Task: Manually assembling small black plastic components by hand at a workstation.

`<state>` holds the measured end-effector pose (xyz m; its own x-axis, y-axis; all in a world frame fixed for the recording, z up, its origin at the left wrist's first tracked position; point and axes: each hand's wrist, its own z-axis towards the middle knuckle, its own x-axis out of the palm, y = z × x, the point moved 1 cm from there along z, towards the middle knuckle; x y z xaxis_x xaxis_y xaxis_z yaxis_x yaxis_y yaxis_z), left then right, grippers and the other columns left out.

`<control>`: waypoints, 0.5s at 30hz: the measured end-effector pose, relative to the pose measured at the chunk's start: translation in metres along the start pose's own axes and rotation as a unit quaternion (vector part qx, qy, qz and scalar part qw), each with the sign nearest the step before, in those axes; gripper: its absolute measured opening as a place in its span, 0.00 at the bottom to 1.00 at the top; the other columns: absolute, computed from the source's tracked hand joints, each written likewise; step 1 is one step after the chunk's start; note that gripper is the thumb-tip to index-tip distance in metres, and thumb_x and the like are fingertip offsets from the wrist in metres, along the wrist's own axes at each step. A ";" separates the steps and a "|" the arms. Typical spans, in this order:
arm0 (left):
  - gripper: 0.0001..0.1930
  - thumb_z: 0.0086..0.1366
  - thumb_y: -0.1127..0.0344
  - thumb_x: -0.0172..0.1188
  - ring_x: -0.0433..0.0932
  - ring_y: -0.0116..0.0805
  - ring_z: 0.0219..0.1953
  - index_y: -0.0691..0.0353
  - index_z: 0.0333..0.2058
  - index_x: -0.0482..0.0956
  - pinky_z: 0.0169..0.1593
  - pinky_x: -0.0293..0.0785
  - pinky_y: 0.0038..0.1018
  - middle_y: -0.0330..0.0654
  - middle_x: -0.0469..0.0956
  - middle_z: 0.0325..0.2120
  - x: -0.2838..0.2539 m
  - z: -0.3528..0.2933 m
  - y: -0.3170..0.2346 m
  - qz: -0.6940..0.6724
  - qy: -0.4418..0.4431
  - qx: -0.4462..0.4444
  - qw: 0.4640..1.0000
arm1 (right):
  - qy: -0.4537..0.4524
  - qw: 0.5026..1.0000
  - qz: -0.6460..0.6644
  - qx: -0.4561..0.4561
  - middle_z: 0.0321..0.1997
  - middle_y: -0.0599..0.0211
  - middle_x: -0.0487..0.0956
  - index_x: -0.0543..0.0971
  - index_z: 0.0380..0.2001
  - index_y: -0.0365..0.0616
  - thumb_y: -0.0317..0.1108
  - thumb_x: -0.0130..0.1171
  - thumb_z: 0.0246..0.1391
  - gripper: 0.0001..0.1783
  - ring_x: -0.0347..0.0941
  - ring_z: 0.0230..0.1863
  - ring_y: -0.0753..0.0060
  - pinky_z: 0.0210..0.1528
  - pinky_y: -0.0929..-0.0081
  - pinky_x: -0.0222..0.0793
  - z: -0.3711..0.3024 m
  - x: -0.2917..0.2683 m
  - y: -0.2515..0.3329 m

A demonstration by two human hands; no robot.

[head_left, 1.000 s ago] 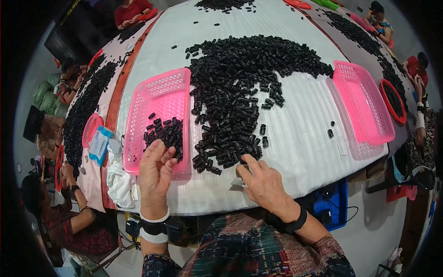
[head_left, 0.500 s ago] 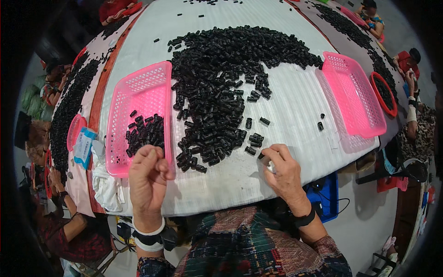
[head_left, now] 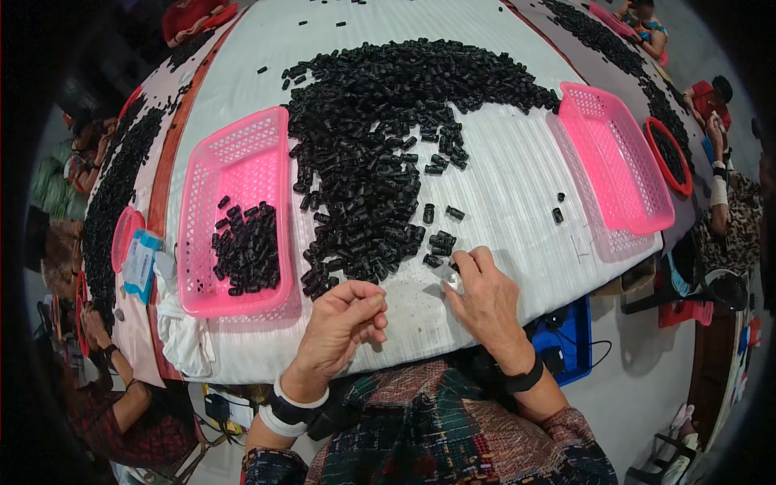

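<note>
My left hand (head_left: 341, 330) is over the table's near edge, its thumb and fingers pinched together. Whatever they may hold cannot be made out. Farther right, my right hand (head_left: 487, 303) is closed on a small crumpled white cloth (head_left: 456, 283) that peeks out by the thumb. Just beyond its fingertips lie a few small black cylindrical parts (head_left: 441, 242). A large heap of the same parts (head_left: 364, 194) spreads across the table in front of me. To the left stands a pink perforated basket (head_left: 194, 234) with a pile of black parts (head_left: 252, 246) in it.
A second pink basket (head_left: 618, 162), seemingly without parts, stands at the right edge. A blue-and-white packet (head_left: 141, 265) and a white cloth (head_left: 182, 327) lie left. Below the right edge is a blue crate (head_left: 578, 347). Other people work at tables on both sides.
My left hand has moved right, away from the left basket to the front of the heap. My right hand has shifted slightly left and stays closed.
</note>
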<state>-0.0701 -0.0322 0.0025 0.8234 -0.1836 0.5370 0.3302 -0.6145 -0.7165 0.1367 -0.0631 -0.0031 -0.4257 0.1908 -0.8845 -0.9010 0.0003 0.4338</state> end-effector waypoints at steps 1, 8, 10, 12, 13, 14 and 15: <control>0.06 0.60 0.71 0.55 0.75 0.24 0.25 0.66 0.34 0.72 0.24 0.75 0.19 0.40 0.74 0.25 0.001 0.001 0.002 0.005 0.002 -0.013 1.000 | 0.000 1.000 0.000 0.000 0.32 0.63 0.69 0.72 0.38 0.40 0.29 0.64 0.34 0.22 0.71 0.29 0.61 0.27 0.70 0.68 0.000 0.000 0.000; 0.05 0.59 0.75 0.55 0.75 0.26 0.23 0.65 0.35 0.72 0.27 0.74 0.19 0.41 0.74 0.24 0.015 0.006 0.006 0.084 0.018 0.006 0.996 | -0.011 0.970 0.229 -0.077 0.31 0.61 0.71 0.73 0.34 0.38 0.27 0.65 0.34 0.19 0.73 0.28 0.66 0.28 0.76 0.68 -0.002 -0.015 0.003; 0.06 0.57 0.76 0.56 0.74 0.25 0.25 0.66 0.35 0.72 0.28 0.73 0.19 0.41 0.73 0.26 0.021 0.004 0.005 0.101 0.037 0.030 0.994 | 0.006 0.949 0.299 -0.101 0.31 0.60 0.71 0.73 0.34 0.37 0.26 0.65 0.34 0.18 0.74 0.28 0.67 0.29 0.77 0.69 -0.002 -0.027 0.011; 0.08 0.56 0.77 0.57 0.74 0.25 0.27 0.66 0.35 0.72 0.29 0.73 0.18 0.41 0.73 0.28 0.023 0.003 0.004 0.119 0.056 0.054 0.990 | 0.046 0.925 0.358 -0.118 0.31 0.62 0.71 0.73 0.35 0.37 0.23 0.64 0.35 0.18 0.74 0.29 0.70 0.31 0.80 0.68 -0.004 -0.032 0.014; 0.09 0.54 0.78 0.59 0.73 0.24 0.29 0.66 0.36 0.74 0.31 0.72 0.18 0.41 0.72 0.29 0.024 0.002 0.003 0.223 0.069 0.147 0.961 | 0.046 0.925 0.359 -0.118 0.31 0.62 0.71 0.73 0.35 0.37 0.23 0.64 0.35 0.18 0.74 0.29 0.70 0.31 0.80 0.68 -0.005 -0.031 0.015; 0.11 0.52 0.79 0.60 0.73 0.24 0.31 0.66 0.36 0.75 0.32 0.71 0.18 0.40 0.72 0.31 0.025 0.001 0.002 0.324 0.080 0.237 0.912 | 0.059 0.911 0.394 -0.107 0.30 0.64 0.72 0.74 0.34 0.37 0.23 0.65 0.35 0.18 0.72 0.29 0.73 0.30 0.80 0.67 -0.005 -0.030 0.016; 0.11 0.52 0.79 0.60 0.73 0.24 0.31 0.66 0.36 0.75 0.32 0.71 0.18 0.40 0.72 0.31 0.028 0.000 0.000 0.325 0.082 0.235 0.912 | 0.071 0.897 0.427 -0.093 0.30 0.66 0.73 0.75 0.33 0.37 0.23 0.65 0.34 0.18 0.69 0.28 0.76 0.30 0.80 0.65 -0.007 -0.028 0.015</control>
<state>-0.0469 -0.0378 0.0172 0.8485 -0.5279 -0.0369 -0.0090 0.0553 -0.9984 0.1346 -0.0750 0.0275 -0.9612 -0.0835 -0.2631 -0.2350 -0.2523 0.9387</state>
